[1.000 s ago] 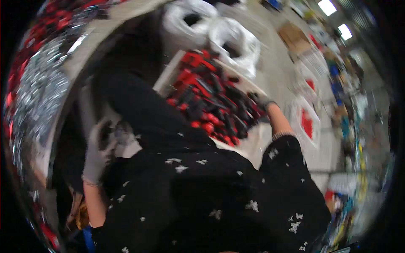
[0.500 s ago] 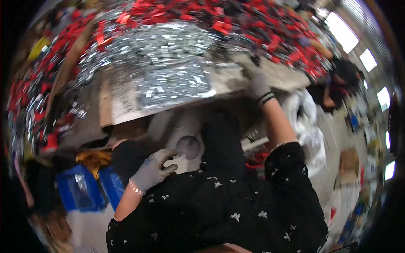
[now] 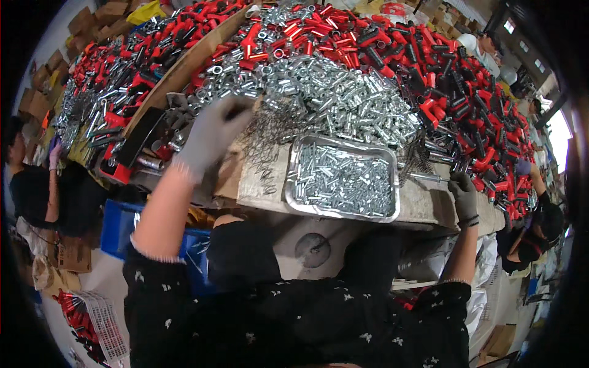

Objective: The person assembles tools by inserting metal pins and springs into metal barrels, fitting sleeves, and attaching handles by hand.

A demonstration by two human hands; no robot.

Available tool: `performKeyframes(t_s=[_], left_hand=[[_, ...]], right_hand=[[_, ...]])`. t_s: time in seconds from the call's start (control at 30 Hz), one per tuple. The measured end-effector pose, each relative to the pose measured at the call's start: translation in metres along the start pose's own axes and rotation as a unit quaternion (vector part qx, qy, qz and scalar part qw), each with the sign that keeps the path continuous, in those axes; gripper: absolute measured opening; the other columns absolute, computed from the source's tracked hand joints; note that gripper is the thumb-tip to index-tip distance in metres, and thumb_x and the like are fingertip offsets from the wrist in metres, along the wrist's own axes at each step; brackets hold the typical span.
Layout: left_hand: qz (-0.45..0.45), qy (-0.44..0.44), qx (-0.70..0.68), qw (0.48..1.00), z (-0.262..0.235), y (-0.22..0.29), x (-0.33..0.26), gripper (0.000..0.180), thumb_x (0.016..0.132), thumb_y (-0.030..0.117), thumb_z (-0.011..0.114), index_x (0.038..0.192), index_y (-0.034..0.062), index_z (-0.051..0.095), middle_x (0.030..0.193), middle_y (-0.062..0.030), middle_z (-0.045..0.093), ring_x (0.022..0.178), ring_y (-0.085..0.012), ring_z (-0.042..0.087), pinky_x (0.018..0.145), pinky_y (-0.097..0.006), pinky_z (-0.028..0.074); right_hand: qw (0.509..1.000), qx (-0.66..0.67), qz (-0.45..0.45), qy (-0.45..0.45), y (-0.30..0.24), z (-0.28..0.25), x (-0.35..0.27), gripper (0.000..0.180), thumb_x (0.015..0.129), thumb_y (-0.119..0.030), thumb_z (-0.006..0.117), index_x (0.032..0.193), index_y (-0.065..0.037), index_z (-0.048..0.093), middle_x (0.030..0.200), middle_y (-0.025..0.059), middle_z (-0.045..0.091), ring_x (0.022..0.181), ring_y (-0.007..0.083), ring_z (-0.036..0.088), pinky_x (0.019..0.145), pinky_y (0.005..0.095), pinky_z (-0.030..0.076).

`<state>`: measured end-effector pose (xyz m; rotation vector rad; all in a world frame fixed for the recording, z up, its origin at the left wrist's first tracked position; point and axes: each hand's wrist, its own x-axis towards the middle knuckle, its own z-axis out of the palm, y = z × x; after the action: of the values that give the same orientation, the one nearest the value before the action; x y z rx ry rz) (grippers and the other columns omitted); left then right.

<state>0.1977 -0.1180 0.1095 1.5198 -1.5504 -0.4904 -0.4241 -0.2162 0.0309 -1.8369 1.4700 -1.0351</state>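
Note:
My left hand (image 3: 211,135), in a light grey glove, is raised over the near edge of the heap, beside a tangle of thin dark springs (image 3: 267,138). Its thumb and fingers curve together; what lies between them, if anything, I cannot make out. Over at the right, my right hand (image 3: 462,195) wears a darker-looking glove and has its fingers closed at the end of a slim silver rod (image 3: 427,177), which points left. Between both hands sits a metal tray (image 3: 343,211) full of small silver pins (image 3: 343,178).
Shiny metal sleeves (image 3: 343,95) are heaped behind the tray, with red and black tool parts (image 3: 460,92) around them. A wooden divider (image 3: 184,67) crosses the heap at left. Blue bins (image 3: 119,230) stand below the bench. Co-workers sit at both sides.
My left hand has risen from near my lap to the heap beside the springs. The view has swung left, and my right hand now appears farther right and lower, at the rod.

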Motion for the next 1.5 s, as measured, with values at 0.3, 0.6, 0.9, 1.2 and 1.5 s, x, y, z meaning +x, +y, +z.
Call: performKeyframes(t_s=[0.3, 0.6, 0.9, 1.2, 1.5], left_hand=[[0.077, -0.201, 0.267, 0.939, 0.085, -0.04, 0.185, 0.031, 0.087, 0.024, 0.065, 0.111, 0.0036, 0.068, 0.102, -0.0152, 0.072, 0.096, -0.0268, 0.069, 0.087, -0.038, 0.052], [0.04, -0.305, 0.377, 0.874, 0.109, -0.04, 0.199, 0.041, 0.071, 0.033, 0.068, 0.102, 0.0059, 0.072, 0.1, -0.0184, 0.072, 0.092, -0.0318, 0.07, 0.081, -0.043, 0.055], [-0.087, -0.139, 0.279, 0.946, 0.073, -0.097, 0.214, 0.049, 0.083, 0.027, 0.067, 0.124, 0.0008, 0.062, 0.104, -0.0198, 0.068, 0.089, -0.0289, 0.066, 0.081, -0.041, 0.051], [0.161, -0.081, -0.06, 0.982, 0.087, 0.076, -0.055, 0.027, 0.093, 0.003, 0.059, 0.119, -0.003, 0.054, 0.118, -0.0105, 0.059, 0.103, -0.0171, 0.055, 0.09, -0.031, 0.046], [0.135, -0.225, -0.173, 0.949, 0.112, 0.063, -0.182, 0.029, 0.084, 0.001, 0.063, 0.113, -0.0025, 0.058, 0.108, -0.014, 0.057, 0.1, -0.0234, 0.058, 0.089, -0.033, 0.047]], right_hand=[[0.943, 0.139, -0.119, 0.279, -0.08, 0.096, -0.039, 0.032, 0.104, -0.024, 0.042, 0.107, 0.002, 0.062, 0.077, 0.0037, 0.06, 0.073, 0.0119, 0.058, 0.068, 0.0258, 0.046], [0.944, 0.044, -0.062, 0.321, -0.109, 0.099, -0.112, 0.03, 0.104, -0.024, 0.042, 0.102, 0.002, 0.058, 0.083, 0.006, 0.057, 0.071, 0.0122, 0.053, 0.066, 0.0256, 0.044], [0.957, 0.182, 0.006, 0.225, -0.156, 0.105, -0.13, 0.019, 0.101, -0.016, 0.051, 0.1, -0.002, 0.064, 0.083, 0.0072, 0.064, 0.072, 0.0178, 0.059, 0.07, 0.0315, 0.049], [0.876, 0.428, -0.185, 0.125, -0.191, 0.104, -0.16, 0.031, 0.104, -0.026, 0.047, 0.11, 0.002, 0.059, 0.101, 0.0119, 0.067, 0.085, 0.0183, 0.062, 0.078, 0.0337, 0.051], [0.922, 0.338, -0.148, -0.123, -0.188, 0.156, -0.195, 0.021, 0.103, -0.014, 0.045, 0.109, 0.001, 0.058, 0.097, 0.0135, 0.066, 0.077, 0.0142, 0.063, 0.065, 0.0269, 0.05]])
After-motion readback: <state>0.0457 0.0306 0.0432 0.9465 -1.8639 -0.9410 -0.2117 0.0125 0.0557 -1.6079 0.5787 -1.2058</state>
